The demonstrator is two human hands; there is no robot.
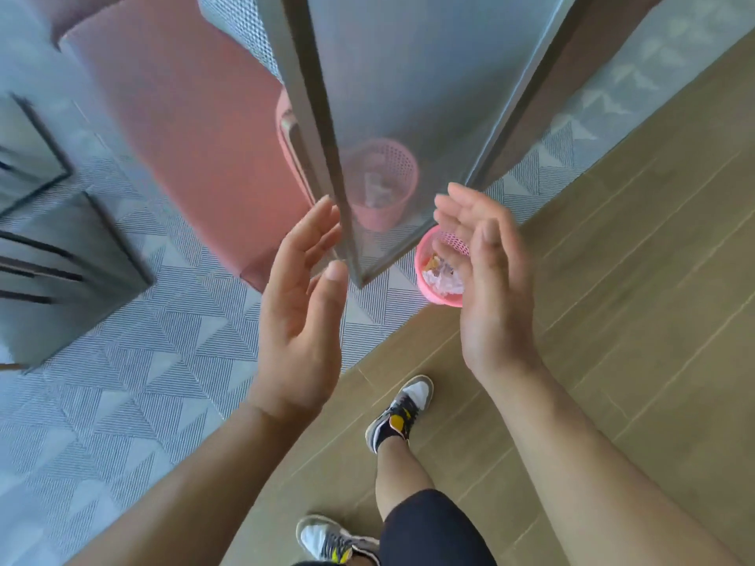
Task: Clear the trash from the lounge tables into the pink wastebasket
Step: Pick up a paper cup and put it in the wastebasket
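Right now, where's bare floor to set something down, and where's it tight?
Free: wood floor right of the pink wastebasket; patterned rug between the pink sofa and the dark table. Tight: the corner of the glass table, where wastebasket, left hand and right hand crowd.

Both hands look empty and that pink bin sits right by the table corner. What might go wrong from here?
1. The left hand is very close to the metal table corner, so it might knock against that hard edge.
2. The pink wastebasket, already holding trash, stands on the floor just ahead of the front shoe. A careless step forward might tip it and spill the contents.
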